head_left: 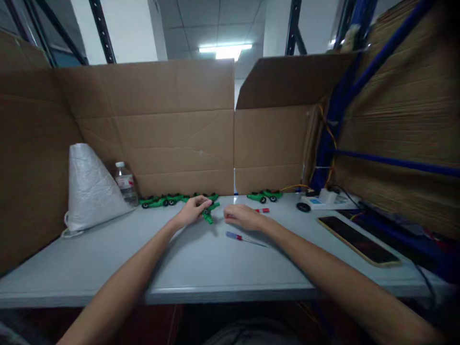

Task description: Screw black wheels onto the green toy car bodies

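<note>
My left hand (194, 211) is closed on a green toy car part (207, 216), held just above the white table with its narrow end tilted down. To the right, my right hand (243, 217) is low over the tabletop, its fingers curled together; whatever they pinch, if anything, is hidden. Nearer to me lies a screwdriver (235, 236) with a clear, blue and red handle, its shaft pointing right. A red-and-white piece (264, 210) sits partly behind my right wrist. Along the back edge stand several green toy cars (154, 201) with black wheels, and more green toy cars (270, 195) are right of centre.
Cardboard walls (172, 139) enclose the table (187, 278). At left are a white cone-shaped bag (91, 191) and a water bottle (125, 184). On the right are a phone (359, 239), a power strip (330, 201), a black ring (304, 207) and a blue post (327, 134).
</note>
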### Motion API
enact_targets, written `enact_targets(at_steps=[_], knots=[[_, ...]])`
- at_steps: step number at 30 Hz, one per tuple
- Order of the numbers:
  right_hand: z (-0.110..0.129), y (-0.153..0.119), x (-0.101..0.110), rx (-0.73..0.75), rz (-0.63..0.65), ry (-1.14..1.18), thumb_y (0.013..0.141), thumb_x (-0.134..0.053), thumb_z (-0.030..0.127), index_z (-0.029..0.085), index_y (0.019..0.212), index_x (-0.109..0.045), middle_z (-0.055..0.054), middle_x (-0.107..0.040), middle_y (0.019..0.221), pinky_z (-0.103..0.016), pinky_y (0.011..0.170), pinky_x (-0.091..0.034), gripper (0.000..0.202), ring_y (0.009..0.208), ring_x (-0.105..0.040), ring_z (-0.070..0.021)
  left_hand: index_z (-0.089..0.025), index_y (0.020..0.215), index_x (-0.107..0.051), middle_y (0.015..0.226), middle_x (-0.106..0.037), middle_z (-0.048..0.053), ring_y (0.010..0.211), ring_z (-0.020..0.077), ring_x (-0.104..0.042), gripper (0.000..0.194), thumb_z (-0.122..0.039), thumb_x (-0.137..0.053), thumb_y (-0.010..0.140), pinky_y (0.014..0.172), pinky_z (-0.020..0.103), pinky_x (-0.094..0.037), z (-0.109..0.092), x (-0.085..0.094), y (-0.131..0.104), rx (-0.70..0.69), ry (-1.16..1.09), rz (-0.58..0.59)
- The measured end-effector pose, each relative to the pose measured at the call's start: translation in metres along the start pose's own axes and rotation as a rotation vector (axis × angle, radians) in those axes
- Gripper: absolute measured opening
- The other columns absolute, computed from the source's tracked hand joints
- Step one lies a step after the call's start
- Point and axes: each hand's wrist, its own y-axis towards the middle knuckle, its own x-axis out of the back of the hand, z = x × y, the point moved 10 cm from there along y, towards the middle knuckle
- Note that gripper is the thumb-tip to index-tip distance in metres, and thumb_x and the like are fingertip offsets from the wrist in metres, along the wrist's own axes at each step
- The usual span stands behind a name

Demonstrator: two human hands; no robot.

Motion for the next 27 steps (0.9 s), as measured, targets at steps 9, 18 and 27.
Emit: enact_targets(at_steps=[9,18,27], knots=[[-0.0024,-0.0006,0.0003,-0.011,0.002,0.028,0.099,-0.066,0.025,0.020,0.096,-0.065,-0.005,-0.066,0.096,-0.028,0.076,-0.037,0.007,0.088,-0.058,-0.0197,-0.014,0.104,-0.068,0.076,-0.058,0.000,0.060,0.0111,-0.048,0.062,-0.073,-0.067,0.085,0.050,0.022,-0.039,0.0004,-0.0023,-0.0007,0.018,-0.048,-0.011],[-0.0032,-0.0005,0.0003,-0.002,-0.001,0.032,0.099,-0.066,0.026,0.020,0.097,-0.064,-0.004,-0.066,0.097,-0.028,0.077,-0.037,0.007,0.088,-0.059,-0.0196,-0.014,0.103,-0.069,0.074,-0.057,0.000,0.058,0.0107,-0.047,0.060,-0.071,-0.068,0.085,0.049,0.022,-0.038,0.0005,-0.0016,-0.0011,0.009,-0.057,-0.017],[-0.0032,-0.0002,-0.0023,0.047,-0.005,0.006,0.102,-0.062,0.030,0.020,0.097,-0.066,-0.005,-0.066,0.098,-0.028,0.078,-0.038,0.012,0.090,-0.059,-0.0197,-0.013,0.104,-0.069,0.073,-0.059,0.000,0.056,0.0103,-0.049,0.061,-0.071,-0.069,0.084,0.049,0.022,-0.037,-0.0018,0.0000,0.0004,-0.012,-0.067,-0.030]])
